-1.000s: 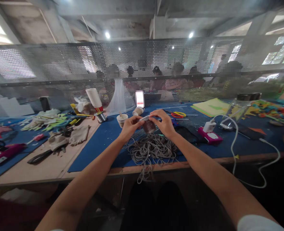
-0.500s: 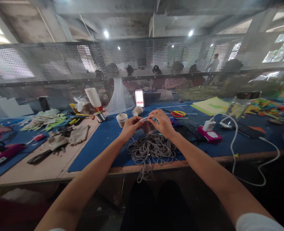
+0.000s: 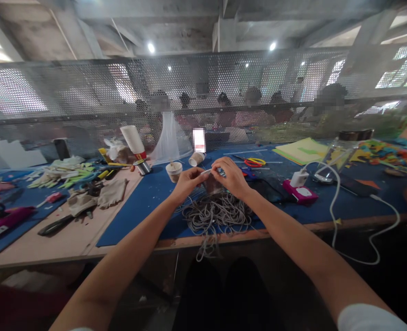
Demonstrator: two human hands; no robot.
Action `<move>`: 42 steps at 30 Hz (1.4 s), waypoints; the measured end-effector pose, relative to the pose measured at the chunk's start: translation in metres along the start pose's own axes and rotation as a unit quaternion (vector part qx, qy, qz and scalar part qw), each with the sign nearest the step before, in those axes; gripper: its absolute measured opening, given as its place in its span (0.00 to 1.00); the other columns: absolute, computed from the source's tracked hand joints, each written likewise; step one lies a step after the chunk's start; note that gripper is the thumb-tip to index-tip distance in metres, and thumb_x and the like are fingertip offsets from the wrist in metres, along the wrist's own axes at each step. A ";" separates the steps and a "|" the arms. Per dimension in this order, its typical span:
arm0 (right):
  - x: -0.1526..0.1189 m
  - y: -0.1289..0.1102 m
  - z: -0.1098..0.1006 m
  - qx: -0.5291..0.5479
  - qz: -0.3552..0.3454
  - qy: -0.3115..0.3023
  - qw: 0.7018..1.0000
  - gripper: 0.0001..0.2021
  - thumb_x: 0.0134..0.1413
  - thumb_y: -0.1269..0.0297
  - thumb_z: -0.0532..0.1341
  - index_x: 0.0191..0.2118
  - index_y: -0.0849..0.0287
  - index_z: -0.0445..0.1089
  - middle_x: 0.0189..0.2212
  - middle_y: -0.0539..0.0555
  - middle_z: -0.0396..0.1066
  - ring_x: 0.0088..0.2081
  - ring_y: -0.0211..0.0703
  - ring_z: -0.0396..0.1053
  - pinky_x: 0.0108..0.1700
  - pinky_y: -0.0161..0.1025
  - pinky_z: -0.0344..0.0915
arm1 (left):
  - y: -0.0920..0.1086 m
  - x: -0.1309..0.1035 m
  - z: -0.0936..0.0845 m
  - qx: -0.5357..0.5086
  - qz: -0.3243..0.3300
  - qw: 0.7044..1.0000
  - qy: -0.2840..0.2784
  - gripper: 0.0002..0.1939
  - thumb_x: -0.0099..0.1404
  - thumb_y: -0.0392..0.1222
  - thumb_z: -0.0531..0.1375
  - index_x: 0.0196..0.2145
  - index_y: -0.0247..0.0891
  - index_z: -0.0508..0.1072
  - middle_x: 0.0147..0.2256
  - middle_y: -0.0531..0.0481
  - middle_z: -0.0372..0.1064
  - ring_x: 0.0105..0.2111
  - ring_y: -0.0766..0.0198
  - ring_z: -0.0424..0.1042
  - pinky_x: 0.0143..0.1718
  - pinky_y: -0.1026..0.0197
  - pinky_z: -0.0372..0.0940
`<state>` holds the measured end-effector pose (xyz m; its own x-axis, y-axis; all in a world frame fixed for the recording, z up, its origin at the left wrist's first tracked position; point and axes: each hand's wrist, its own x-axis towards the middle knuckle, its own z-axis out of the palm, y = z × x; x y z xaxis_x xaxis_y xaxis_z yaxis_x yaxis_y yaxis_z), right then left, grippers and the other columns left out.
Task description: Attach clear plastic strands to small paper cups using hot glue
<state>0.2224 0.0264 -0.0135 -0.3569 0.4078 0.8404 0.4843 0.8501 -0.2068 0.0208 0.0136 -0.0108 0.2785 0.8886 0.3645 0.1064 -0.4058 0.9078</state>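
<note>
My left hand (image 3: 189,181) and my right hand (image 3: 231,175) meet over the blue mat, fingers pinched. Between their fingertips runs a short, thin pale strip (image 3: 206,172); whether it is cord or something else I cannot tell. Just beneath it is a brownish object (image 3: 213,185), partly hidden by the right hand. A tangled heap of grey cord (image 3: 217,212) lies under and in front of both hands, some strands hanging over the table edge. Behind the left hand stands a paper cup (image 3: 174,172) with a stick in it, and another paper cup (image 3: 197,159) lies on its side.
Red-and-yellow scissors (image 3: 255,162) lie behind my right hand. To the right are a magenta device (image 3: 300,192) with a white charger, a cable (image 3: 335,202) and a glass jar (image 3: 337,154). Gloves (image 3: 112,194) and stacked cups (image 3: 132,139) are at left; a perforated screen (image 3: 203,78) closes the back.
Both hands keep nearly the same pinch and position, with only a slight shift of the fingers. The whole view has drifted very slightly.
</note>
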 end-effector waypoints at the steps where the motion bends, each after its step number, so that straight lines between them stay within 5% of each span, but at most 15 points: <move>1: 0.000 0.000 0.000 0.005 0.003 -0.002 1.000 0.04 0.68 0.63 0.56 0.41 0.55 0.67 0.43 0.56 0.71 0.49 0.46 0.68 0.55 0.46 0.65 | 0.001 0.000 0.000 0.003 -0.001 1.000 0.003 0.18 0.59 0.54 0.67 0.36 0.35 0.76 0.28 0.52 0.69 0.26 0.69 0.62 0.28 0.64 0.57; 15: 0.002 0.007 -0.002 0.012 0.073 0.033 0.997 0.08 0.69 0.62 0.54 0.44 0.54 0.70 0.43 0.55 0.72 0.47 0.44 0.70 0.51 0.43 0.68 | -0.004 0.001 -0.003 -0.019 -0.013 0.999 0.041 0.16 0.60 0.53 0.66 0.31 0.36 0.77 0.25 0.53 0.66 0.24 0.69 0.62 0.27 0.64 0.55; 22: 0.004 0.058 -0.039 -0.073 0.208 0.111 0.969 0.12 0.67 0.60 0.54 0.45 0.59 0.72 0.43 0.59 0.74 0.42 0.45 0.72 0.49 0.42 0.68 | -0.007 0.006 -0.009 -0.054 -0.015 0.994 0.098 0.14 0.57 0.52 0.69 0.30 0.37 0.77 0.24 0.55 0.64 0.23 0.70 0.61 0.26 0.65 0.57; 29: -0.023 0.086 -0.076 -0.243 0.369 -0.102 0.891 0.14 0.65 0.61 0.54 0.46 0.57 0.75 0.46 0.59 0.76 0.47 0.50 0.72 0.49 0.43 0.66 | -0.013 0.011 -0.013 -0.078 -0.031 0.985 0.154 0.15 0.53 0.52 0.71 0.30 0.38 0.78 0.24 0.55 0.65 0.23 0.70 0.62 0.26 0.65 0.60; 42: -0.032 0.093 -0.064 -0.248 0.457 -0.244 0.818 0.22 0.56 0.45 0.63 0.42 0.60 0.76 0.45 0.67 0.77 0.50 0.60 0.74 0.50 0.50 0.67 | -0.007 0.009 -0.014 -0.143 -0.047 0.976 0.155 0.15 0.51 0.50 0.72 0.30 0.37 0.77 0.25 0.54 0.65 0.23 0.72 0.63 0.25 0.65 0.61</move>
<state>0.3297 0.0711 -0.0272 0.1182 0.9854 0.1229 0.9486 -0.0755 -0.3073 0.0097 0.0270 -0.0107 -0.0265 0.9593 0.2811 -0.1660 -0.2815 0.9451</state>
